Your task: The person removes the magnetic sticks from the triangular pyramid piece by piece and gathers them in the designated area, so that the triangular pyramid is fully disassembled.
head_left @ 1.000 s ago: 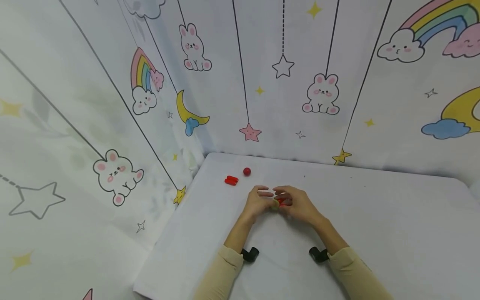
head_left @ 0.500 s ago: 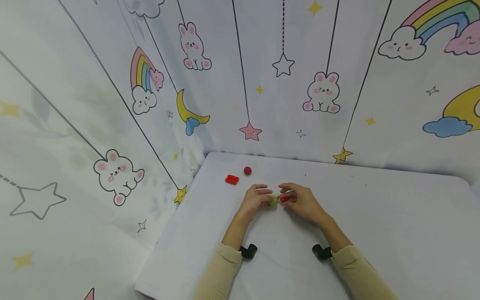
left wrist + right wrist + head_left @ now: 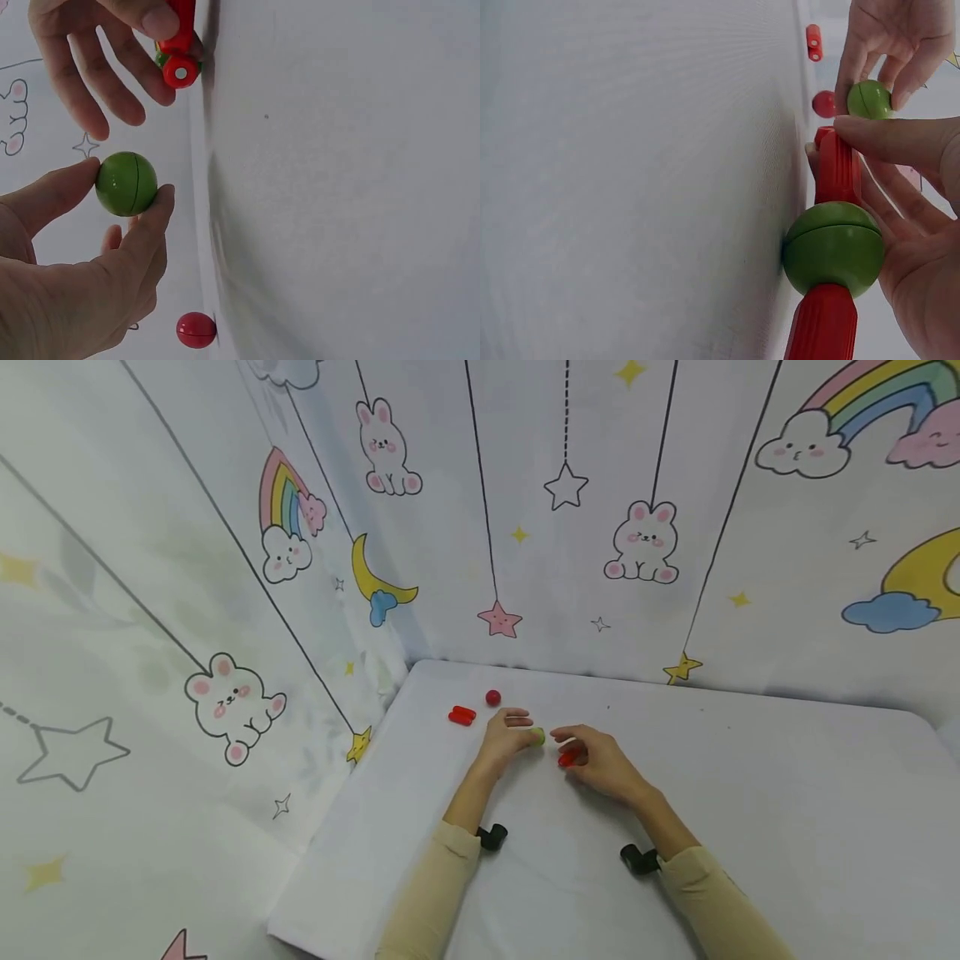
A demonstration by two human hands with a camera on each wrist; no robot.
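My left hand (image 3: pixel 504 741) pinches a glossy green ball (image 3: pixel 126 184) between thumb and fingertips, raised off the table. To its right, my right hand (image 3: pixel 603 762) grips a ribbed red rod (image 3: pixel 838 169) with thumb and fingers. In the right wrist view, a second green ball (image 3: pixel 834 249) is joined to that rod's near end, and another red rod (image 3: pixel 823 326) extends from the ball's other side. A round silvery tip (image 3: pixel 181 73) shows on the red piece's end facing the left hand. A gap separates the pinched ball from the rod.
Beyond the left hand, two loose red rods (image 3: pixel 462 716) lie side by side on the white table (image 3: pixel 750 827). Close to them rests a red ball (image 3: pixel 492 697). A patterned cloth wall (image 3: pixel 555 552) rises behind the table's back edge.
My hands were close together, with the ball and red rod near each other. The left hand has since moved away, forward and slightly left, carrying the green ball. The right hand stays nearly in place.
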